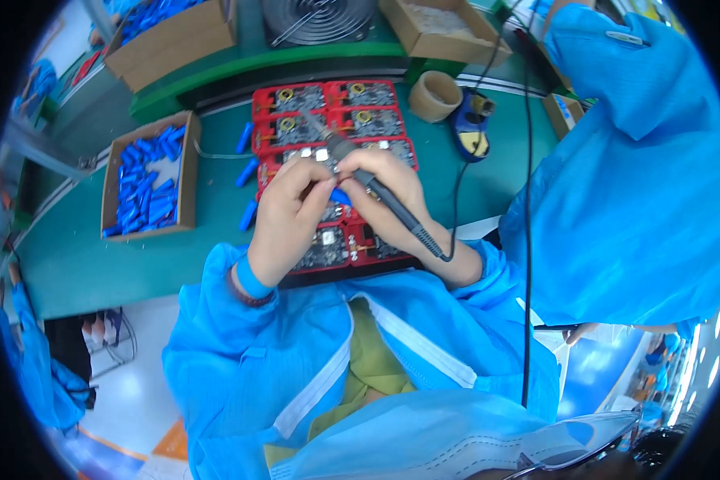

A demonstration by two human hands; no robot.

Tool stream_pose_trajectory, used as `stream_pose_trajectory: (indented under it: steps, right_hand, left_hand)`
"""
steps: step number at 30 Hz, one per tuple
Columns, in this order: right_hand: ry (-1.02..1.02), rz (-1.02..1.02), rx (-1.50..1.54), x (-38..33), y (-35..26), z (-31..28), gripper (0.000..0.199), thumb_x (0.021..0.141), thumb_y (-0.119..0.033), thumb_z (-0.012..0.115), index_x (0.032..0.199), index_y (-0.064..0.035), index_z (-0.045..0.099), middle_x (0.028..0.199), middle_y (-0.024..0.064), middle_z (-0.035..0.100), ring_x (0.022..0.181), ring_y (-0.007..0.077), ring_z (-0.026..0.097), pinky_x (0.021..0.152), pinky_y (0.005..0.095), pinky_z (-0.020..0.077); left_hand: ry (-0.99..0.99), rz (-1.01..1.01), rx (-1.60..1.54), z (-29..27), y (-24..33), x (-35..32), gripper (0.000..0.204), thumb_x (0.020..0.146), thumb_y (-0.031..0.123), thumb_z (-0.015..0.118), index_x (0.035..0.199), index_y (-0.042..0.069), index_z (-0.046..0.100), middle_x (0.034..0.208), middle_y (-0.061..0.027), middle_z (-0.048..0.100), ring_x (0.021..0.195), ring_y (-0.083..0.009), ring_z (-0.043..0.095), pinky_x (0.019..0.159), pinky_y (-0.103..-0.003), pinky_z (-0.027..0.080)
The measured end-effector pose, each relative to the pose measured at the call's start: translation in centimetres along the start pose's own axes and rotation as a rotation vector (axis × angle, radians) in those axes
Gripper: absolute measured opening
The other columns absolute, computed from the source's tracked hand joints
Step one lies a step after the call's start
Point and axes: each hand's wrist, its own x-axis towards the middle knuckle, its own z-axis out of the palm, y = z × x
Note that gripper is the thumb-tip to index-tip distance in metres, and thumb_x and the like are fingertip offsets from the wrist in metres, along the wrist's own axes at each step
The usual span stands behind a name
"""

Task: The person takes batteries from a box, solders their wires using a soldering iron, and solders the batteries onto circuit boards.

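My right hand [392,192] grips a soldering iron [388,200], its tip pointing up and left over a red tray [254,144] of circuit boards [368,124]. Close beside it, my left hand [288,208] is closed in a pinch, thumb against fingers; what it pinches is too small to make out. Between the two hands shows part of a blue cylinder [340,197], and I cannot tell which hand touches it. Several more blue cylinders [246,176] lie along the tray's left side. Both hands hover above the middle boards, hiding some of them.
An open carton [188,176] of blue cylinders stands left. A tan ring-shaped pot [434,96] and a blue iron stand [472,128] with yellow sponge sit right. A fan [318,20] and cartons [172,48] line the green shelf. A blue-sleeved person [624,184] is close at right; cables [528,240] hang there.
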Motion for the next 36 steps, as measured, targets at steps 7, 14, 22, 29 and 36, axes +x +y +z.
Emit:
stream_pose_trajectory:
  steps: [7,14,22,29,36]
  right_hand:
    - [0.003,0.029,0.071,0.1,0.3,-0.6,0.027,0.077,0.005,0.06,0.101,-0.0059,0.055,0.087,0.0116,0.06,0.076,0.0278,0.061,0.066,0.0332,0.0487]
    - [0.096,0.218,0.225,-0.8,0.2,-0.4,0.031,0.075,0.005,0.064,0.102,-0.0055,0.057,0.085,0.0062,0.06,0.075,0.013,0.06,0.062,0.0257,0.0471]
    - [0.135,0.12,0.182,-0.7,0.5,-0.6,0.034,0.071,0.006,0.066,0.101,-0.0061,0.058,0.088,0.0079,0.062,0.076,0.018,0.061,0.066,0.0302,0.0477]
    - [-0.01,-0.229,-0.187,0.0,1.0,-1.0,0.034,0.066,0.007,0.069,0.095,-0.0067,0.059,0.082,0.0108,0.06,0.071,0.0281,0.059,0.063,0.0346,0.0466]
    - [-0.024,-0.243,-0.225,-0.3,1.6,-1.6,0.037,0.066,0.004,0.069,0.099,-0.0086,0.059,0.081,0.0115,0.058,0.069,0.0289,0.057,0.059,0.0358,0.0461]
  left_hand:
    - [-0.07,-0.183,-0.17,0.6,0.7,-0.1,0.007,0.087,0.007,0.057,0.086,-0.001,0.056,0.075,-0.0033,0.051,0.07,-0.0107,0.048,0.061,-0.026,0.039]
    - [-0.072,-0.307,-0.567,1.1,0.6,0.0,0.01,0.091,0.014,0.054,0.089,0.004,0.054,0.075,0.0023,0.049,0.07,-0.0059,0.044,0.064,-0.021,0.036]
    - [-0.048,-0.175,-0.153,0.4,0.6,-0.1,0.009,0.087,0.009,0.057,0.086,0.0,0.055,0.075,-0.0061,0.056,0.071,-0.0133,0.053,0.063,-0.028,0.043]
    - [-0.011,0.07,0.162,0.7,0.9,0.4,0.004,0.08,0.003,0.057,0.082,0.0,0.054,0.074,-0.0145,0.056,0.072,-0.0298,0.056,0.062,-0.038,0.044]
    - [-0.005,0.175,0.227,1.1,1.4,0.9,0.004,0.079,0.001,0.058,0.08,0.001,0.055,0.073,-0.014,0.056,0.07,-0.0314,0.055,0.062,-0.04,0.043]
